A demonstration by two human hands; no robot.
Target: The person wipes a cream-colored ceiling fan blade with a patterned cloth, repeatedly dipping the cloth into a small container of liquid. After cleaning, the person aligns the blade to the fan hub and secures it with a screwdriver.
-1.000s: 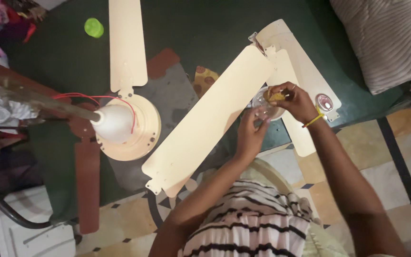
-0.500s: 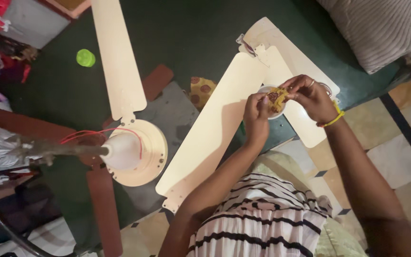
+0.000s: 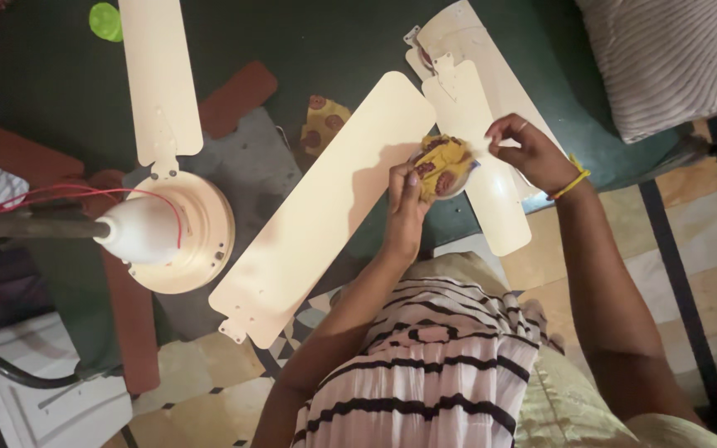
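Yellow patterned cloth (image 3: 441, 163) is sitting gripped in the left hand (image 3: 407, 211) over the small dish, above 3 detached cream fan blades (image 3: 325, 211), while the right hand (image 3: 529, 153) is hovering beside it with fingers loosely pinched on nothing, wiping apparently unfinished.

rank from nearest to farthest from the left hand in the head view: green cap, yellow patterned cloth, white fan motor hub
1. yellow patterned cloth: held in the left hand.
2. white fan motor hub: well off to its left.
3. green cap: top left corner, farthest.
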